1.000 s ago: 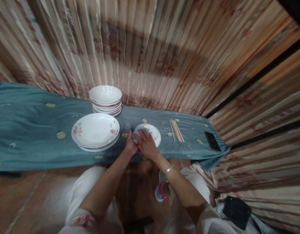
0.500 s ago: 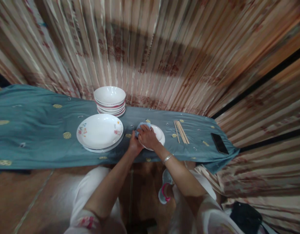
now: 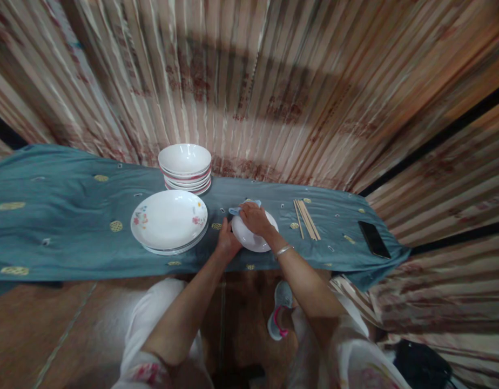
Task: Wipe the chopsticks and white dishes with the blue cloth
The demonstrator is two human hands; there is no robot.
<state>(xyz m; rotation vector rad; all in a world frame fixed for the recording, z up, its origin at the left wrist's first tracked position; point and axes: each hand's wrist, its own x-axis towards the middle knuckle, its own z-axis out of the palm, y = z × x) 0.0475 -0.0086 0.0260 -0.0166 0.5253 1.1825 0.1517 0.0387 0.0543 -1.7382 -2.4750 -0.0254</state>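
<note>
A small white plate lies on the teal cloth in front of me. My right hand presses a light blue rag onto the far side of that plate, fingers closed over it. My left hand grips the plate's left rim and steadies it. A silver bangle sits on my right wrist.
Left of the small plate stands a stack of large floral plates, with a stack of white bowls behind it. Wooden chopsticks and a black phone lie to the right. Striped curtains hang behind the cloth-covered surface.
My right hand has slid the rag from the plate's near left side across to its far edge. The left hand has stayed on the rim. The view shifted slightly.
</note>
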